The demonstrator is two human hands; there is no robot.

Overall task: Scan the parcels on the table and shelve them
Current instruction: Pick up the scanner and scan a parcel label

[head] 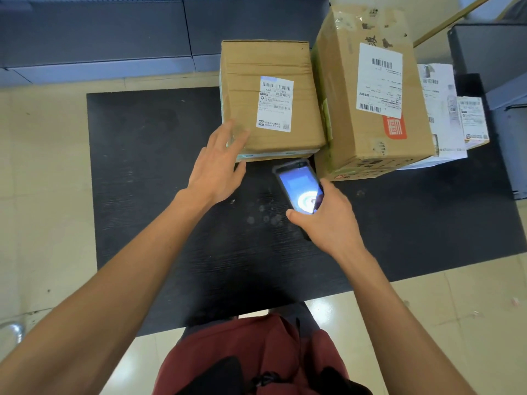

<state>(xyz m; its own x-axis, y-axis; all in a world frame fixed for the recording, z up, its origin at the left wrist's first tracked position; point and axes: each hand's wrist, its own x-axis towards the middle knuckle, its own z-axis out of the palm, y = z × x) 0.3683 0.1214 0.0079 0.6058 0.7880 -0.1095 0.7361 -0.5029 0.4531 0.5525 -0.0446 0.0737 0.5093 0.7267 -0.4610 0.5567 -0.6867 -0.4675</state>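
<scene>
A flat brown cardboard parcel (251, 81) with a white shipping label (274, 103) lies on the black table (159, 172). My left hand (219, 166) rests with spread fingers on the parcel's near left corner. My right hand (330, 220) grips a handheld scanner (299, 186) with a lit screen, just in front of the parcel. To the right stands a taller brown box (368, 132) with its own label (379, 81). Behind it, white parcels (445, 115) are partly hidden.
A grey cabinet (502, 81) stands at the right past the table's end. Low blue-grey shelving (114, 47) runs along the far wall. Beige tiled floor (42, 195) surrounds the table. The near half of the black table is bare of parcels.
</scene>
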